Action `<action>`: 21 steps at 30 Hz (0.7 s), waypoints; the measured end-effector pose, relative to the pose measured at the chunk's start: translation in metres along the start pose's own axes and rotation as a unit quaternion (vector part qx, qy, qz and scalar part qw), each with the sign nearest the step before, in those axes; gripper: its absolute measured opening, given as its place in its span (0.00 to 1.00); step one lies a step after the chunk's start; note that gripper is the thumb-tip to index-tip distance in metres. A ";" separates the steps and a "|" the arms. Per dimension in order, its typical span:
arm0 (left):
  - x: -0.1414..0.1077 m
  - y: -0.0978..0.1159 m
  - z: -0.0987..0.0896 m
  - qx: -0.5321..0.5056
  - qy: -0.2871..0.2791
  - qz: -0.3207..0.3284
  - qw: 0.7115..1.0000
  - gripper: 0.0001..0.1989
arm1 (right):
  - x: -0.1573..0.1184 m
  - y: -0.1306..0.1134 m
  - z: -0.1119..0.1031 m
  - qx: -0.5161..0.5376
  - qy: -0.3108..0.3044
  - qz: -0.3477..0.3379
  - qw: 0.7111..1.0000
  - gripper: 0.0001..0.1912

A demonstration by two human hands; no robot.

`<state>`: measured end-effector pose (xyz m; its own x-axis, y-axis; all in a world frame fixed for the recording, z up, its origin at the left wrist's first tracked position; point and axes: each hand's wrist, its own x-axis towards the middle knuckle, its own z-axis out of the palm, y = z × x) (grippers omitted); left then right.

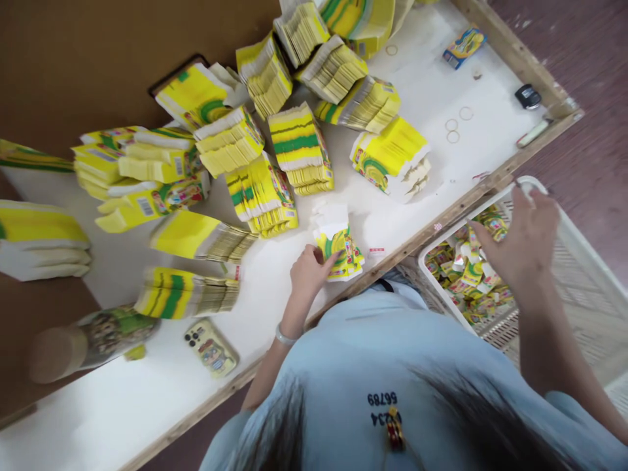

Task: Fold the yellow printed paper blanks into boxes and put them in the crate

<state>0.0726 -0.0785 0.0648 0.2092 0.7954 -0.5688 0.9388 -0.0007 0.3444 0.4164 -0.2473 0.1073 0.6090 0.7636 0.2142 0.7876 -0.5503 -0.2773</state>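
Observation:
Near the table's front edge lie a few flat yellow-and-white cartons [338,243], printed with green swirls. My left hand [308,271] grips their left side, its thumb lying across the printed face. Over the white plastic basket [589,242] to the right, my right hand [532,242] is raised with thumb and fingers apart and nothing visible in it. Inside that basket is a heap of small, brightly printed packets [473,271], partly covered by the right hand and forearm.
Stacks of folded yellow cartons [301,147] cover the table's middle and left. A phone [210,347] and a clear jar [105,337] stand front left. Rubber bands [452,131], a blue-yellow box [464,47] and a black object [528,97] lie right. A wooden rim [530,140] edges the table.

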 end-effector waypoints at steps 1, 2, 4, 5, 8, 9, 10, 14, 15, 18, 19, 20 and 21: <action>-0.003 -0.006 -0.001 -0.007 -0.022 0.012 1.000 0.21 | -0.003 -0.015 0.005 0.065 -0.008 -0.016 0.998 0.36; -0.007 -0.011 -0.002 -0.019 -0.035 0.033 0.999 0.21 | -0.007 -0.034 0.012 0.145 -0.026 -0.025 0.989 0.30; -0.017 -0.018 -0.004 -0.057 -0.025 0.094 0.994 0.22 | -0.018 -0.080 0.028 0.318 -0.080 0.002 0.945 0.19; -0.022 -0.019 -0.005 -0.078 -0.002 0.134 0.988 0.22 | -0.025 -0.104 0.036 0.361 -0.115 -0.001 0.925 0.18; -0.039 -0.013 -0.009 -0.111 0.079 0.284 0.949 0.20 | -0.043 -0.168 0.059 0.437 -0.160 -0.011 0.885 0.28; -0.043 -0.009 -0.010 -0.104 0.100 0.332 0.932 0.20 | -0.046 -0.183 0.065 0.495 -0.174 0.017 0.851 0.29; -0.045 -0.004 -0.011 -0.091 0.118 0.374 0.915 0.20 | -0.048 -0.196 0.070 0.536 -0.183 0.049 0.823 0.29; -0.046 0.009 -0.011 -0.061 0.158 0.436 0.884 0.18 | -0.046 -0.213 0.076 0.617 -0.167 0.131 0.757 0.28; -0.044 0.010 -0.009 -0.074 0.162 0.430 0.885 0.16 | -0.045 -0.213 0.074 0.620 -0.165 0.132 0.756 0.28; -0.039 0.014 -0.002 -0.200 0.123 0.401 0.886 0.08 | -0.048 -0.207 0.066 0.608 -0.166 0.107 0.769 0.26; -0.038 0.015 0.000 -0.253 0.085 0.394 0.879 0.15 | -0.050 -0.206 0.063 0.602 -0.167 0.085 0.776 0.27; -0.037 0.015 0.002 -0.298 0.036 0.393 0.869 0.25 | -0.052 -0.205 0.060 0.594 -0.169 0.057 0.784 0.28; -0.037 0.016 0.003 -0.328 -0.017 0.394 0.859 0.33 | -0.054 -0.204 0.057 0.584 -0.177 0.025 0.791 0.29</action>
<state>0.0806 -0.1092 0.0892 0.7271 0.6864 0.0158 0.1489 -0.1801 0.9723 0.2181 -0.1570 0.0992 0.4095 0.9113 -0.0426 0.0124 -0.0523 -0.9986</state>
